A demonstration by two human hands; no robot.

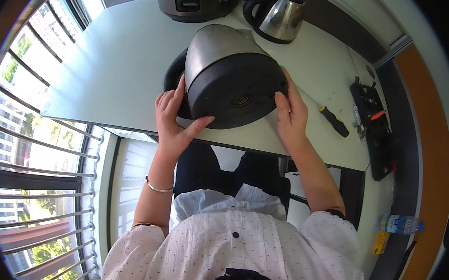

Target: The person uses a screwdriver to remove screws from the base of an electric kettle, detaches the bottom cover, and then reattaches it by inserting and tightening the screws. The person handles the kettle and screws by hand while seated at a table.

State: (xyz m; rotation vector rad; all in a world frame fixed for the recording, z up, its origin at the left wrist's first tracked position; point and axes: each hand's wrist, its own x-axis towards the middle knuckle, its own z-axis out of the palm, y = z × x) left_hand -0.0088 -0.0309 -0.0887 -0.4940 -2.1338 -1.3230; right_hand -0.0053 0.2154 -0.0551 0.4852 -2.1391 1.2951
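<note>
Between my two hands I hold an electric kettle [225, 49], its steel body tilted away so that the round black underside faces me. A ringed metal connector sits in the middle of that base. My left hand [176, 118] grips the lower left rim, thumb on the base and fingers along the side, close to the black handle [174, 76]. My right hand [292, 108] clasps the right edge of the base, with its thumb on the underside. The kettle's top is hidden behind its body.
At the back of the table [109, 69] stand a dark cooker [195, 0] and a second steel kettle [282, 19]. A yellow-black screwdriver [334, 121] lies to the right, beside an open black tool case [374, 124]. Farther right is a water bottle [401, 224].
</note>
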